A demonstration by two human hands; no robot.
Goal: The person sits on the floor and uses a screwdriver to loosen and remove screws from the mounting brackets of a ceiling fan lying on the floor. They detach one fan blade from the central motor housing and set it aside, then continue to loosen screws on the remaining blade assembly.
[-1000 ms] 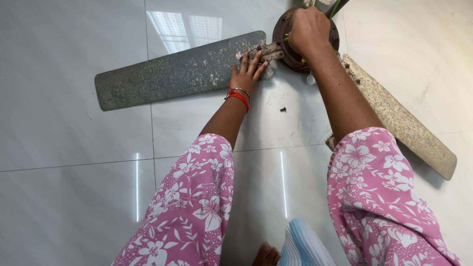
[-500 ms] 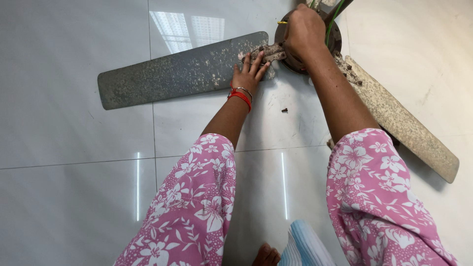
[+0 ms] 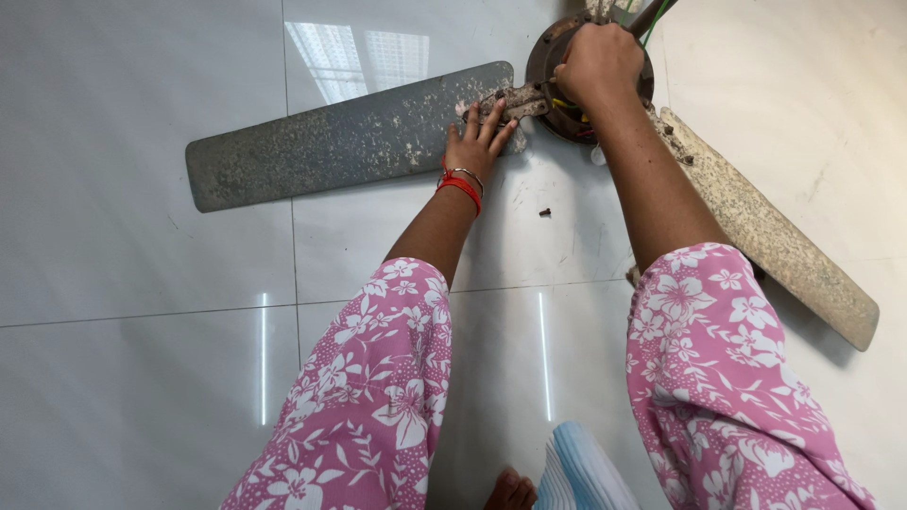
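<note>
1. Far left there's just the glossy white tile floor (image 3: 113,283) with window glare on it. The first thing on it is the long grey fan blade (image 3: 340,142), lying flat, grimy and flaking, its rounded tip pointing left and its root running right toward the hub.

2. Left hand (image 3: 477,142) is laid flat on the root end of that blade, fingers spread wide, right where the rusty bracket (image 3: 515,99) joins it. It isn't gripping, just pressing down. There are red and silver bangles (image 3: 460,181) on the wrist.

3. A small dark screw (image 3: 545,212) sits loose on the tile, just below and right of that hand, apart from the fan.

4. Right hand (image 3: 597,61) is closed in a fist on top of the round brown motor hub (image 3: 567,85). It looks wrapped around a handle or tool, but I can't tell what it is. Green and yellow wires poke out near it.

5. Further right, a second blade (image 3: 765,231), paler and just as crusty, runs diagonally down toward the right edge.

6. My read is that this is the blade-to-hub joint being worked on, with the left hand bracing. The next move probably needs the blade kept pinned so it doesn't swing, plus an eye on that loose screw.
</note>
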